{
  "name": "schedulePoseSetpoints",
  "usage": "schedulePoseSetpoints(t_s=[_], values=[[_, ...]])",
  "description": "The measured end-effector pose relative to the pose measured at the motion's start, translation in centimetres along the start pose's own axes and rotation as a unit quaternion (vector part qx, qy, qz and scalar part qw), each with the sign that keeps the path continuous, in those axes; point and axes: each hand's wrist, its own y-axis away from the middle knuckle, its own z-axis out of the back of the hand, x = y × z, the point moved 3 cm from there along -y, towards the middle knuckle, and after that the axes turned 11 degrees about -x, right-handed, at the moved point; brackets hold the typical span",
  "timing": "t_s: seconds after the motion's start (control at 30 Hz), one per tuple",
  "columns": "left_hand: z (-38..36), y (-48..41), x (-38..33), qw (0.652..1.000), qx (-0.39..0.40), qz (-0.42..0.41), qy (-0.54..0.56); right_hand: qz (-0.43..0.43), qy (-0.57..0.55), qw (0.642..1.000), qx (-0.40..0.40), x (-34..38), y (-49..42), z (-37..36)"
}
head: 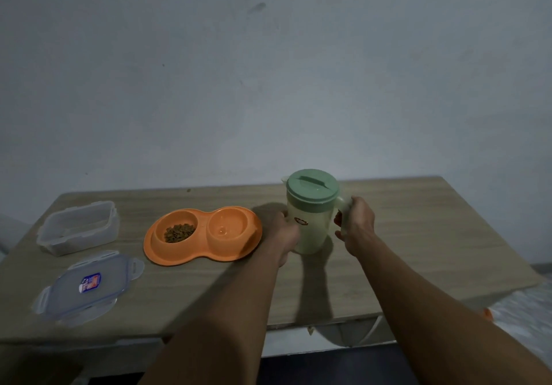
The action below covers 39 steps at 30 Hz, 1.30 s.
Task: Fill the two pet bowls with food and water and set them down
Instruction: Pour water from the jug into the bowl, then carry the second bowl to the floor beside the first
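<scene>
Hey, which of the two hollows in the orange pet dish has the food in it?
The left hollow, the one farther from the pitcher. It holds brown kibble, while the right hollow beside it shows none.

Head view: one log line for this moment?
left hand: holds pitcher side | right hand: grips its handle | food bowl: kibble in | water bowl: looks empty

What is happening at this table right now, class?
A person holds a lidded green pitcher with both hands: the right hand grips its handle, the left hand holds its side. Beside it, the orange double bowl has kibble in its left well; whether the right well holds water is unclear. An open clear container and its lid lie at the left.
</scene>
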Motion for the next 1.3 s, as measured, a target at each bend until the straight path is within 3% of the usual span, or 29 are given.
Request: schedulePoseSetpoints(t_s=[0.67, 0.97, 1.1, 1.3], values=[[-2.1, -1.9, -0.5, 0.999, -0.03, -0.01, -0.01, 0.024, 0.074, 0.997, 0.014, 0.7, -4.9, -0.8], [-1.1, -0.1, 0.6, 0.999, -0.02, 0.013, -0.034, 0.022, 0.085, 0.994, -0.058, -0.5, -3.9, 1.9], [0.4, 0.6, 0.9, 0.998, -0.049, 0.003, -0.049, 0.027, 0.158, 0.984, -0.081, -3.7, -5.1, 2.5], [5.0, 1.7, 1.2, 0.99, -0.138, -0.021, -0.018, 0.066, 0.287, 0.956, -0.006, -6.6, -1.3, 0.2]])
